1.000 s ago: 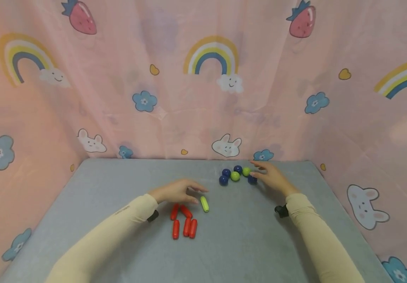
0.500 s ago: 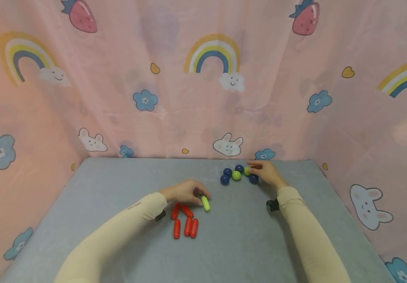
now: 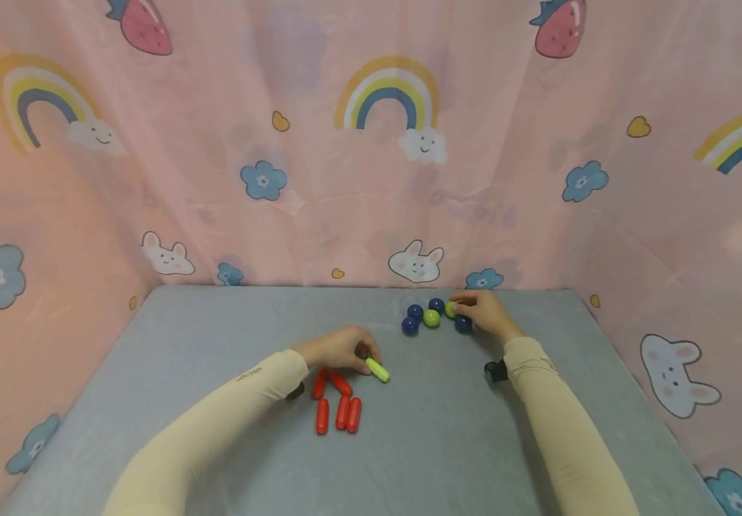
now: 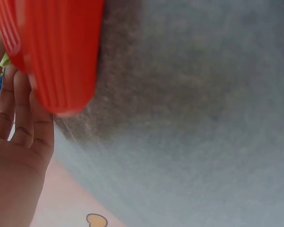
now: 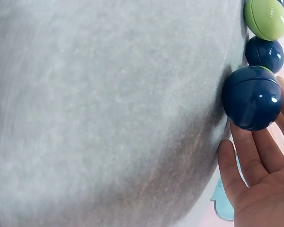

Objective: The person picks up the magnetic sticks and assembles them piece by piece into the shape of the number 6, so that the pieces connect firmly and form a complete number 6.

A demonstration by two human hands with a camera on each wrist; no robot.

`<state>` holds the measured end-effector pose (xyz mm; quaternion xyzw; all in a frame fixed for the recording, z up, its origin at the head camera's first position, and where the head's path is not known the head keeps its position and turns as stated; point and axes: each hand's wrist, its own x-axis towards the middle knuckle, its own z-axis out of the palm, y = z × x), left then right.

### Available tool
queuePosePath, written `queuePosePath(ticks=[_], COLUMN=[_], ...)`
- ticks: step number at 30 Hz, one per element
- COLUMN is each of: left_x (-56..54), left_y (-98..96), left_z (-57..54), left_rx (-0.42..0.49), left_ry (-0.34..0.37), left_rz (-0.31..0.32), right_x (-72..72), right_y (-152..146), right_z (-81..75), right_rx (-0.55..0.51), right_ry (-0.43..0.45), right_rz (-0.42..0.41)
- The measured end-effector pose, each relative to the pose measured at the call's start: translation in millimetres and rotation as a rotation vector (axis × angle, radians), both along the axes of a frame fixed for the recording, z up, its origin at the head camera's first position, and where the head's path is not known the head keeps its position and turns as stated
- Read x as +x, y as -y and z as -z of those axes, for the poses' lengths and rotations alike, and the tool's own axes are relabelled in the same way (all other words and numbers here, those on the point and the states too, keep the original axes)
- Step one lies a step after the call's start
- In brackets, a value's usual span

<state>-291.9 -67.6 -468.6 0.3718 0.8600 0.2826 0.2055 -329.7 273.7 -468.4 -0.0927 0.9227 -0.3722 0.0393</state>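
Head view, lime stick (image 3: 379, 370) swivelled, in left grip (image 3: 343, 348)

The grey table (image 3: 442, 444) bears five red sticks (image 3: 322, 416); beyond them, to the right, sit four blue balls (image 3: 410, 326) and two green balls (image 3: 432, 318).

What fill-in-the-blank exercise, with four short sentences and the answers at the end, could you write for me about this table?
1. The left hand holds a yellow-green stick, while the right hand is at the ____.
2. Exactly ____ red sticks lie on the table.
3. Besides two green balls, there are four ____ balls.
4. The cloth behind the table is mainly ____.

Missing words: balls; five; blue; pink.
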Motion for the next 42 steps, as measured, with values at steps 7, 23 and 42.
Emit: queuePosePath(ticks=[7, 23, 42], left_x=[-1.0, 4.2, 10.1], left_y=[-0.9, -19.3, -35.1], left_z=[-0.5, -14.9, -20.4], left_rx=[0.052, 0.114, 0.102], left_ry=[0.003, -0.008, -0.037], left_rz=[-0.055, -0.151, -0.184], right_x=[-1.7, 14.2, 57.2], right_y=[2, -4, -5], right_z=[2.8, -15.0, -24.6], right_rx=[-0.015, -0.022, -0.055], right_ry=[-0.044, -0.055, -0.079], right_rz=[0.006, -0.001, -0.027])
